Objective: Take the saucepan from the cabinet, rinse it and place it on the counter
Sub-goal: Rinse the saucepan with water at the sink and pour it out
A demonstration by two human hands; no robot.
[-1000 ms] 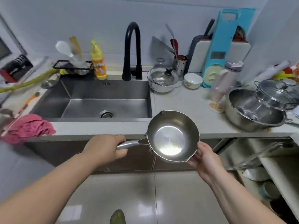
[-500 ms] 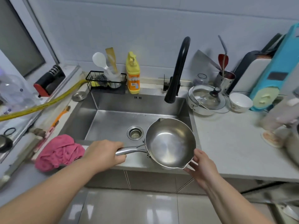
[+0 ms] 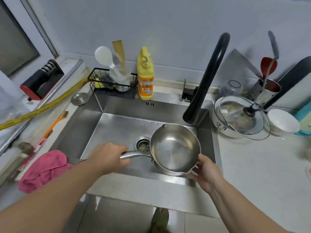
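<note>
While the left hand (image 3: 107, 157) grips the saucepan (image 3: 175, 147) handle (over the sink (image 3: 117, 121)), right hand (image 3: 208, 172) cups its rim.

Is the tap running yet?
Off: no stream falls from the black curved faucet, and the stainless steel saucepan holds no water.

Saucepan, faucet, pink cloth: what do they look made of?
Saucepan: bare metal, probably stainless steel; the silver bowl is shiny and reflects the light. Faucet: matte black finish with no glare; I cannot tell the material under it. Pink cloth: soft fabric, crumpled into loose folds.
</note>
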